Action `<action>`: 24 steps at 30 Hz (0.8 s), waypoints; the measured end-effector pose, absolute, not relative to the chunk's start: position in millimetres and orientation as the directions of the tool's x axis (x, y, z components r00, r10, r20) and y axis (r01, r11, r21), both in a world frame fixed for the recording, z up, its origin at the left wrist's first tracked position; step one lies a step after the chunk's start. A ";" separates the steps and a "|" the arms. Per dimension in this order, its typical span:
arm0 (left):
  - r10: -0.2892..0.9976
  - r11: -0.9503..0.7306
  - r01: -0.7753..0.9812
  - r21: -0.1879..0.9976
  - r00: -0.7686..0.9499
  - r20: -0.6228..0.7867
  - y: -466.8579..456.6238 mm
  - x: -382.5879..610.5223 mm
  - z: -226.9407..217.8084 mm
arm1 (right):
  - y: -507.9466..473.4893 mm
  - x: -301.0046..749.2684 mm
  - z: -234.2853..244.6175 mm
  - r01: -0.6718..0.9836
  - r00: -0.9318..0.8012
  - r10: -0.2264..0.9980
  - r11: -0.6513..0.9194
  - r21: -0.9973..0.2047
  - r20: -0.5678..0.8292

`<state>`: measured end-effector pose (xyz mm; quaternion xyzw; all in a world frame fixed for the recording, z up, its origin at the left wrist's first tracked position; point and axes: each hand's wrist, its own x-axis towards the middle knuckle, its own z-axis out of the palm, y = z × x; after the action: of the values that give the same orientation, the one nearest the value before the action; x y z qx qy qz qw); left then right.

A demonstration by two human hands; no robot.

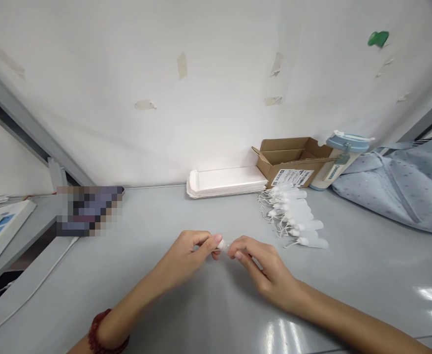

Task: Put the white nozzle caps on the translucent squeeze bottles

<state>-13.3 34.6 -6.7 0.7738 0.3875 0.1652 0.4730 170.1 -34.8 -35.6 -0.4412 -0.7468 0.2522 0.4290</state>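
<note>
Over the front middle of the grey table, both hands meet at a small translucent bottle (224, 246) with a white cap. My left hand (188, 253) pinches its white cap end between thumb and fingers. Thumb and fingertips of my right hand (263, 270) are closed on the opposite end. Most of the bottle is hidden by the fingers. Right of the hands lies a pile of similar small bottles (300, 221), white-capped, with thin curved white strands at the cap ends pointing left.
A stack of flat white boxes (227, 181) lies against the wall. Beside it stand an open cardboard box (293, 167) and a white-and-blue tumbler (334, 167). A light blue bag (404, 187) sits at far right. At left are a blurred-out device (86, 211) and a white cable (39, 285).
</note>
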 end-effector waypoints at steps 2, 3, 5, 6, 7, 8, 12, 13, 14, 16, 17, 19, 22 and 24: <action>0.754 -0.248 0.446 0.860 0.647 -0.118 34.2 -12.9 -7.6 | -35.3 169.7 -37.3 0.429 -0.274 0.845 0.534 -0.728 0.459; 0.749 -0.252 0.444 0.860 0.652 -0.118 33.9 -12.9 -7.4 | -35.5 169.6 -37.6 0.424 -0.278 0.841 0.542 -0.726 0.465; 0.740 -0.269 0.436 0.858 0.665 -0.106 33.1 -13.1 -5.9 | -35.8 169.6 -36.8 0.426 -0.266 0.852 0.524 -0.738 0.451; 0.734 -0.288 0.431 0.855 0.673 -0.092 32.5 -13.2 -5.0 | -35.8 169.8 -35.9 0.430 -0.253 0.865 0.502 -0.750 0.434; 0.730 -0.314 0.424 0.849 0.680 -0.070 32.0 -13.3 -4.3 | -35.9 170.0 -34.7 0.431 -0.240 0.880 0.476 -0.767 0.411; 0.729 -0.342 0.417 0.842 0.683 -0.042 31.4 -13.2 -4.0 | -35.9 170.3 -33.3 0.425 -0.229 0.896 0.444 -0.788 0.382; 0.715 -0.475 0.365 0.801 0.691 0.110 29.3 -12.0 -7.8 | -34.9 171.6 -28.8 0.308 -0.201 0.959 0.255 -0.917 0.199; 0.700 -0.510 0.335 0.792 0.697 0.156 28.9 -11.5 -9.2 | -34.1 172.0 -28.2 0.248 -0.200 0.970 0.188 -0.950 0.139; 0.685 -0.539 0.307 0.784 0.702 0.196 28.7 -11.1 -10.4 | -33.1 172.5 -27.8 0.178 -0.205 0.976 0.117 -0.977 0.080; 0.674 -0.560 0.282 0.779 0.702 0.230 28.4 -10.4 -11.1 | -30.7 173.5 -27.3 0.035 -0.224 0.974 -0.014 -0.999 -0.021; 0.683 -0.544 0.294 0.786 0.699 0.212 28.5 -10.1 -10.6 | -29.6 174.1 -27.0 -0.024 -0.236 0.970 -0.066 -0.998 -0.059; 0.717 -0.469 0.350 0.811 0.687 0.118 29.0 -9.7 -8.8 | -27.9 174.9 -25.7 -0.080 -0.246 0.965 -0.113 -0.990 -0.090; 0.760 -0.325 0.435 0.840 0.649 -0.042 30.2 -9.4 -7.5 | -27.4 175.6 -22.7 -0.056 -0.224 0.973 -0.072 -0.996 -0.057; 0.774 -0.260 0.441 0.859 0.627 -0.088 30.9 -9.1 -8.5 | -28.0 175.8 -21.6 -0.026 -0.208 0.978 -0.029 -0.999 -0.023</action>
<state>-9.1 30.9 -8.5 0.7731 0.3927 0.1793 0.4647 175.8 -28.0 -21.6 -0.4442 -0.5358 0.5631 0.4456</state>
